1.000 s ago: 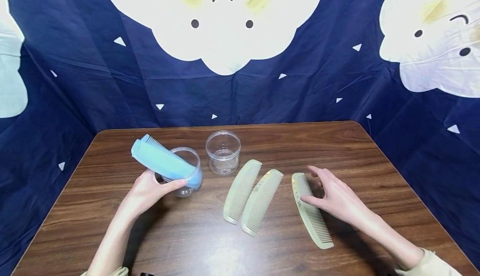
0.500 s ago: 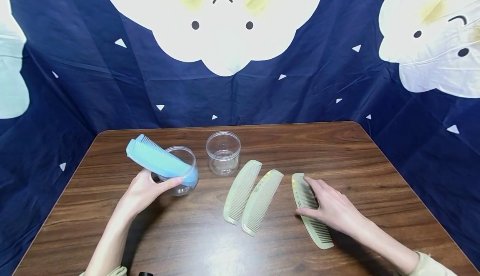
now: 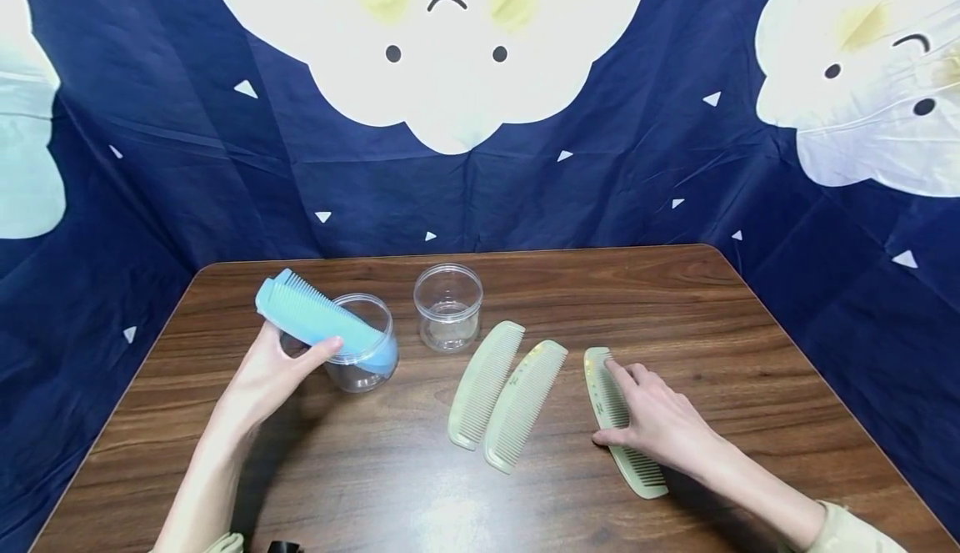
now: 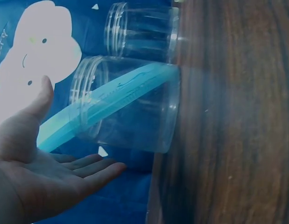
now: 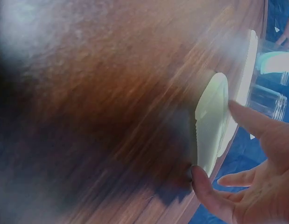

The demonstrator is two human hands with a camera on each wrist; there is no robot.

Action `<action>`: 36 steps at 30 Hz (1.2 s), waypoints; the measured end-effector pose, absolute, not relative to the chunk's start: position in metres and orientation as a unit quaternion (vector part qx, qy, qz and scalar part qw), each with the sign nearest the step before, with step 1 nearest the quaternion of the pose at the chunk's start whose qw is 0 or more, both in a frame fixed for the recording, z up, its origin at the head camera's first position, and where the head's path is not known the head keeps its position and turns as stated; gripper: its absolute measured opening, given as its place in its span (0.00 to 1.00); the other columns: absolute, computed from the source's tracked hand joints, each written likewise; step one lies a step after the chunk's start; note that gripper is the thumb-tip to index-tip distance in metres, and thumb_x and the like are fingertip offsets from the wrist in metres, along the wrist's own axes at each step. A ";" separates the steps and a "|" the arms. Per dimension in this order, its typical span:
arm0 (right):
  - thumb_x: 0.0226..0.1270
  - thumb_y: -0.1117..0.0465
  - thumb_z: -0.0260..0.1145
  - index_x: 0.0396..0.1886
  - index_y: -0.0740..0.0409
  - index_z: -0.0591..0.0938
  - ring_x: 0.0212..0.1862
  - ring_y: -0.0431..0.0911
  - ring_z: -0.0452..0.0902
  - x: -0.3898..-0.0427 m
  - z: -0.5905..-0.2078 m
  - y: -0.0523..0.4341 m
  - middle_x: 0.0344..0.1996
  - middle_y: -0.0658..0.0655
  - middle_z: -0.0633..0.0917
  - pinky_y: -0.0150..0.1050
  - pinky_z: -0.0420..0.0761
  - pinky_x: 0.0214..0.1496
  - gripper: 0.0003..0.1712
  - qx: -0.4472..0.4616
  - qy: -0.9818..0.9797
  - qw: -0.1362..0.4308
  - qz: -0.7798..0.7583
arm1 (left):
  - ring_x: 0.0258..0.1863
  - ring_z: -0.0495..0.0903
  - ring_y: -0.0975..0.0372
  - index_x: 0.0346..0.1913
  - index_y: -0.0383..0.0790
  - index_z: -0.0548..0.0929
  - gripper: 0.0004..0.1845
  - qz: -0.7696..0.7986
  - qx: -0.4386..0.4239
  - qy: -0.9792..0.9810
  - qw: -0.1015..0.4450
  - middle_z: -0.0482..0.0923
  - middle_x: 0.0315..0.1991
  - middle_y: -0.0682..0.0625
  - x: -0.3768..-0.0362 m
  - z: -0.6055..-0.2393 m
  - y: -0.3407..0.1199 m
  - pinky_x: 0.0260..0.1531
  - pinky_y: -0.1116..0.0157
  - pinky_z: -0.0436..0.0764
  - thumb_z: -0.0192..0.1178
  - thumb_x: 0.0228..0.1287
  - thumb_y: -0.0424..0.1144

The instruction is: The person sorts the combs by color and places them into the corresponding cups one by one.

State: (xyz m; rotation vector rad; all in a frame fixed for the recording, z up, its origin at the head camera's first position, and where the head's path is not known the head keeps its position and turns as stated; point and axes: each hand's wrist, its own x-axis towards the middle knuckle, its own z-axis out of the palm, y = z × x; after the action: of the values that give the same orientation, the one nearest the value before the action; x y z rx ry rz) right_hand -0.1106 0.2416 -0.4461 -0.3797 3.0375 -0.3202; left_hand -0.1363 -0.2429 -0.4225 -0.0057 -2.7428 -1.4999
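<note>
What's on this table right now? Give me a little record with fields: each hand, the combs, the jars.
Left hand: open, thumb touching the blue combs, palm beside the near jar
Blue combs: leaning in the near jar, upper ends sticking out past its rim
Far jar: clear, upright, holds nothing
Right hand: fingers and thumb pinching the right green comb, which lies on the table
Other green combs: two, side by side, flat on the table, untouched
Table: dark wood
Backdrop: navy cloth with white cloud faces
</note>
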 end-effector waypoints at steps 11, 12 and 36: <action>0.41 0.50 0.82 0.74 0.59 0.69 0.48 0.54 0.77 -0.110 -0.445 0.240 0.54 0.65 0.79 0.47 0.80 0.28 0.57 -0.123 0.987 0.044 -0.095 | 0.80 0.55 0.44 0.84 0.53 0.31 0.54 -0.525 0.046 -0.846 0.080 0.43 0.84 0.39 -0.132 -0.408 -0.249 0.67 0.83 0.66 0.61 0.74 0.51; 0.41 0.50 0.81 0.74 0.59 0.69 0.48 0.54 0.77 -0.111 -0.445 0.240 0.54 0.65 0.78 0.47 0.80 0.29 0.57 -0.123 0.987 0.046 -0.094 | 0.81 0.55 0.45 0.83 0.55 0.31 0.53 -0.527 0.050 -0.844 0.087 0.42 0.85 0.41 -0.131 -0.406 -0.249 0.62 0.88 0.66 0.61 0.74 0.50; 0.36 0.53 0.79 0.75 0.62 0.67 0.49 0.53 0.74 -0.123 -0.437 0.240 0.55 0.63 0.77 0.47 0.78 0.34 0.60 -0.133 0.982 0.094 -0.099 | 0.84 0.50 0.59 0.81 0.65 0.57 0.54 -0.409 -0.005 -0.865 0.293 0.55 0.83 0.55 -0.121 -0.365 -0.211 0.79 0.40 0.55 0.77 0.56 0.42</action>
State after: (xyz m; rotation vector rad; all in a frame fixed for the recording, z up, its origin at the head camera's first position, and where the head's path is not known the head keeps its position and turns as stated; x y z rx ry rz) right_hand -0.1233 0.2401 -0.4367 -0.3931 2.9122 -0.2942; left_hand -0.1206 -0.2111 -0.3650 -0.0135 -2.3033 -1.0885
